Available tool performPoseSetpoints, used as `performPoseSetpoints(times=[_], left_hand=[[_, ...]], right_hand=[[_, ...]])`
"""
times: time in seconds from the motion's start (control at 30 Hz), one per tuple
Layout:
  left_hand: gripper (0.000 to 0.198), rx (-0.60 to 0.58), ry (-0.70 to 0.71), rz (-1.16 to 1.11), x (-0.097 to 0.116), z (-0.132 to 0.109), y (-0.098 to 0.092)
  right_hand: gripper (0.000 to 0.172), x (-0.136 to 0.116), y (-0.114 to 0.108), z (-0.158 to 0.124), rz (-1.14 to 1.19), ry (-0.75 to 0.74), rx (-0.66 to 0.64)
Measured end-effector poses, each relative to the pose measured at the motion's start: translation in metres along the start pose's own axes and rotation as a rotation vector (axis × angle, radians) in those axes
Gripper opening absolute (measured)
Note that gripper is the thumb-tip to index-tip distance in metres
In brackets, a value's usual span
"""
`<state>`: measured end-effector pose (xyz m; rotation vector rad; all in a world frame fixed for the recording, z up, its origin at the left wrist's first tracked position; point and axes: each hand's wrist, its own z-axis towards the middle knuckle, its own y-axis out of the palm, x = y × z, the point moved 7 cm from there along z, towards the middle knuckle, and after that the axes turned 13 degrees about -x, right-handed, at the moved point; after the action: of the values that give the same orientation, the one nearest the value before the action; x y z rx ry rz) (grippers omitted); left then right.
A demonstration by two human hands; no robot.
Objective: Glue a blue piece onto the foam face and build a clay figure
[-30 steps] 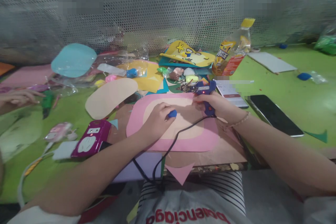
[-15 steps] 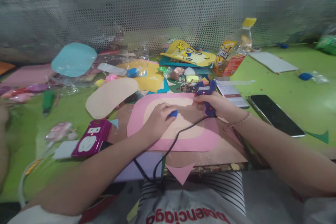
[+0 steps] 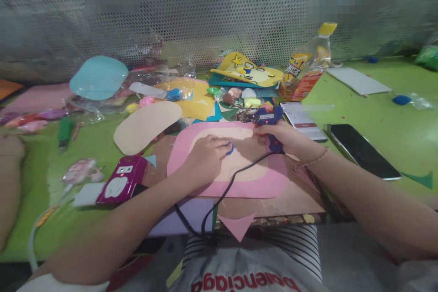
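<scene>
My left hand (image 3: 210, 157) rests over the cream centre of a rounded pink sheet (image 3: 178, 159), fingers bent together. At its fingertips is a small piece of blue modelling clay (image 3: 230, 148), partly covered by a finger and touching the cream layer. On the right side of the sheet, my right hand (image 3: 284, 136) is wrapped round a dark blue glue gun (image 3: 270, 116) with a small red light. The gun's nozzle points left, over the far edge of the sheet. Its black cord (image 3: 231, 182) curves across the sheet toward my lap.
A magenta power socket (image 3: 125, 178) sits at left. Behind lie a cream paper shape (image 3: 147, 127), clay lumps in plastic (image 3: 174, 95), a yellow decorated piece (image 3: 246, 70) and a bottle (image 3: 304, 68). Two phones (image 3: 364, 150) (image 3: 303, 121) lie at right. Another person's arm (image 3: 10, 182) rests at far left.
My left fingers have pressed over the blue clay, so less of it shows. My right hand keeps the glue gun in nearly the same place. The other person's arm shows more at left.
</scene>
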<state>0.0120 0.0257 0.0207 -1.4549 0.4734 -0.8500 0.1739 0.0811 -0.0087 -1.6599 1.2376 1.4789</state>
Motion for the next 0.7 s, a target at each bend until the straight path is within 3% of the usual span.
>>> performPoseSetpoints(times=[0.3, 0.47, 0.7], left_hand=[[0.029, -0.088, -0.038, 0.008, -0.004, -0.001, -0.002], [0.036, -0.041, -0.107, -0.054, -0.021, -0.002, 0.0], [0.03, -0.087, 0.018, -0.02, -0.012, 0.001, 0.003]], right_hand=[[0.019, -0.002, 0.001, -0.001, -0.004, -0.002, -0.01], [0.02, 0.0, 0.001, 0.0, 0.009, 0.004, -0.022], [0.018, -0.003, 0.0, -0.002, -0.118, -0.008, -0.02]])
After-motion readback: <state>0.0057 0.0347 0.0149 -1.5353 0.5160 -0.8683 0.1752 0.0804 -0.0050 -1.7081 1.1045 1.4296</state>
